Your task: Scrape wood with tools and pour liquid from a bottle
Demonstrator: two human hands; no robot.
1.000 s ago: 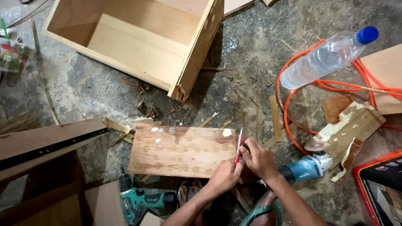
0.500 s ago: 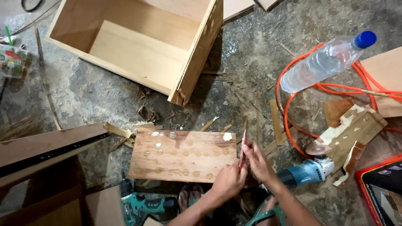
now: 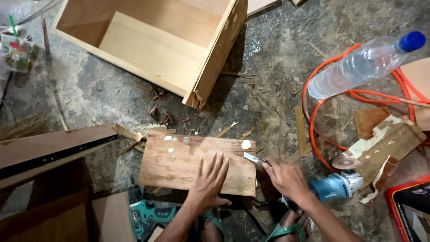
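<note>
Board [image 3: 179, 166]: flat on floor, centre. Left hand [image 3: 208, 181] spread open, pressing its near right part. Right hand [image 3: 286, 179] closed on chisel [image 3: 253, 158], blade at board's right edge. Right: grinder [image 3: 336, 186], orange cord [image 3: 322, 112], bottle [image 3: 358, 65]. Far: open box [image 3: 170, 40]. Near left: drill [image 3: 141, 215].

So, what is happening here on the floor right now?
A person crouches over a small plywood board on the concrete floor. The left hand lies flat on the board, pinning it. The right hand holds a thin blade against the board's right edge. A blue angle grinder lies beside that hand, untouched.
</note>
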